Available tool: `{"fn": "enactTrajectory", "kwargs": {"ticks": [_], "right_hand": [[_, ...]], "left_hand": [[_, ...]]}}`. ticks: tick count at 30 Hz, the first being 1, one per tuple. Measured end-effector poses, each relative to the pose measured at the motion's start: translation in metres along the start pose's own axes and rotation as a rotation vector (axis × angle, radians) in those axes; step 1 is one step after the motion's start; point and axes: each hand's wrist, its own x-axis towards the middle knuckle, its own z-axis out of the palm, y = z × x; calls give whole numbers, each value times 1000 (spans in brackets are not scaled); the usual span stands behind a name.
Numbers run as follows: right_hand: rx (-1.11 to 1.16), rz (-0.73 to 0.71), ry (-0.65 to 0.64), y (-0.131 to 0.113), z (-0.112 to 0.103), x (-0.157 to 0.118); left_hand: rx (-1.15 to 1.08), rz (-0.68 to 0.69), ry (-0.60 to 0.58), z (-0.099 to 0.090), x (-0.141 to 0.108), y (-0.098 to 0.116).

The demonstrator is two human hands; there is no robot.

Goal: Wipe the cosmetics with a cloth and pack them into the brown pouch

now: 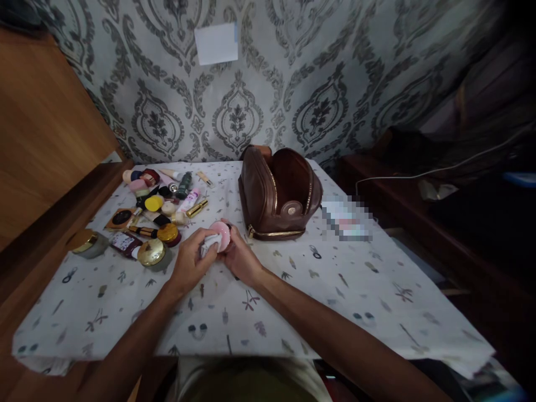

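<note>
Over the middle of the table my two hands meet at a pink round cosmetic container (225, 237). My right hand (243, 261) has its fingers closed around the container from the right side. Pinched in my left hand (191, 259) is a crumpled white cloth (210, 244), pressed against the container's pink face; whether it is cloth or tissue is hard to tell. Just behind my hands stands a brown leather toiletry bag (262, 215), its zipped top gaping. To the left of my left hand sits a gold-lidded jar (151, 253).
Several cosmetics lie clustered at the left, including a yellow-lidded jar (154, 202), a gold lipstick tube (197, 208), a dark green bottle (184, 185) and another gold-lidded jar (86, 241). A blurred-out flat object (349, 219) lies right of the bag. A patterned tablecloth (335, 296) covers the table.
</note>
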Motion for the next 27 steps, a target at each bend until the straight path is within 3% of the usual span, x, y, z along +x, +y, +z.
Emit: {"fn": "enactTrajectory", "kwargs": {"ticks": [3,8,12,15,19,27], "right_hand": [[-15,3,-14,-1,1,-2],[7,2,-14,-2,2,-3],[77,45,25,-3,1,-1],[89,106,18,-6,0,0],[66,131,-24,-8,-1,0],[-160,-34,-75,-8,3,-7]], "left_hand": [[-24,83,10,0,0,0],[20,294,-108,-4,2,5],[100,373,-139,-8,2,8],[151,375,-141,-9,3,6],[256,329,-24,-8,3,-2],[88,191,74,-10,4,-4]]}}
